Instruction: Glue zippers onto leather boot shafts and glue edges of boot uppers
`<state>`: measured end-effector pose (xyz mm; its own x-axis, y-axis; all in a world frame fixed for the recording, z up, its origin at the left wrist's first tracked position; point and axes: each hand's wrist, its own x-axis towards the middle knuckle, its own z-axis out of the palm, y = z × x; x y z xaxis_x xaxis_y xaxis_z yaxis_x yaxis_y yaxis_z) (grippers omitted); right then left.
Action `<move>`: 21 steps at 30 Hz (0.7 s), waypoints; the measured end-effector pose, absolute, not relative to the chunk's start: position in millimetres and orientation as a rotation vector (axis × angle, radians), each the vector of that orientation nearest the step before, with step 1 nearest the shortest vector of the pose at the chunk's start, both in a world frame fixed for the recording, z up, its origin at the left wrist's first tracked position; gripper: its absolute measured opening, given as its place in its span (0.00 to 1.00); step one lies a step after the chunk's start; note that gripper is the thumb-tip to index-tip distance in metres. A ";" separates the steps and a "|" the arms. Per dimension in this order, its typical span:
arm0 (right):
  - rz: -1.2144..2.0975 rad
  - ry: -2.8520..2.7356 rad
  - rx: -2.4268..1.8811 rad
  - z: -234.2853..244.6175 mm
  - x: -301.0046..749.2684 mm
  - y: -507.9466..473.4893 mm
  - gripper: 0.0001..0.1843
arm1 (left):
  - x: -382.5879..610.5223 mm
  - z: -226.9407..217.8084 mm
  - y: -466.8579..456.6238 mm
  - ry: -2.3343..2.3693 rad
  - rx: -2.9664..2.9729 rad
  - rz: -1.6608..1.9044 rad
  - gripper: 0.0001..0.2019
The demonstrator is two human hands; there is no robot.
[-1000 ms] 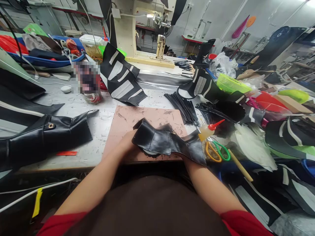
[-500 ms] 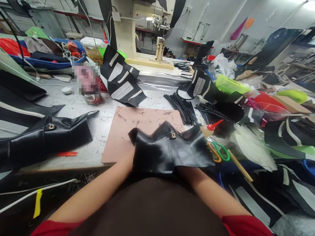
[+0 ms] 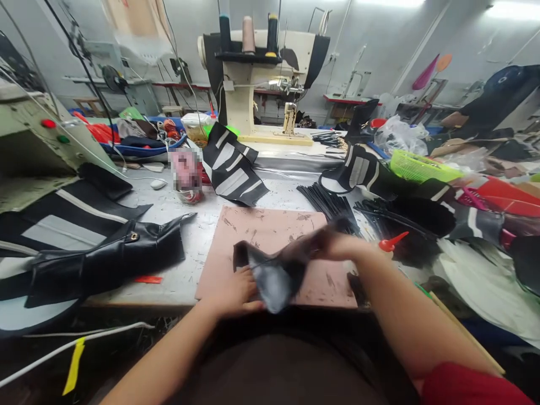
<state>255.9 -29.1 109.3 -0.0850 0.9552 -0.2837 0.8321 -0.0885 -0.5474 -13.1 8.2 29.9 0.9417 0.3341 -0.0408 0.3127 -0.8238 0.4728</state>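
Note:
A black leather piece point(image 3: 274, 281), smeared by motion, hangs folded between my hands above the pink-brown board point(image 3: 219, 247). My left hand point(image 3: 240, 289) is closed on its left edge, the thumb toward me. At the piece's raised right end is my right hand point(image 3: 340, 247), closed on it and blurred. The piece's buckle does not show now. To the left lies a similar black leather piece point(image 3: 113, 247) with a small gold buckle point(image 3: 134, 237).
A sewing machine point(image 3: 240, 101) stands behind the board. Black strips point(image 3: 327, 205) lie to its right, near a red-tipped bottle point(image 3: 392, 242). Black panels with white tape point(image 3: 236, 169) lean at the back. A green basket point(image 3: 417, 166) and white sheets point(image 3: 476, 281) are on the right.
The leather piece, spread out with its buckle showing before, is now turned and folded. My right hand has come out from under it and up to the right. The view has tilted upward.

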 end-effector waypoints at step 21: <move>0.123 -1.978 -2.223 57.1 285.6 -54.4 0.03 | 112.7 42.3 46.2 1.068 2.733 -0.105 0.27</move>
<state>285.6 -54.4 57.1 0.1204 0.9916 0.0472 0.9782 -0.1104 -0.1760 112.7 46.2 42.3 0.7356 0.6627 -0.1403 0.6773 -0.7170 0.1646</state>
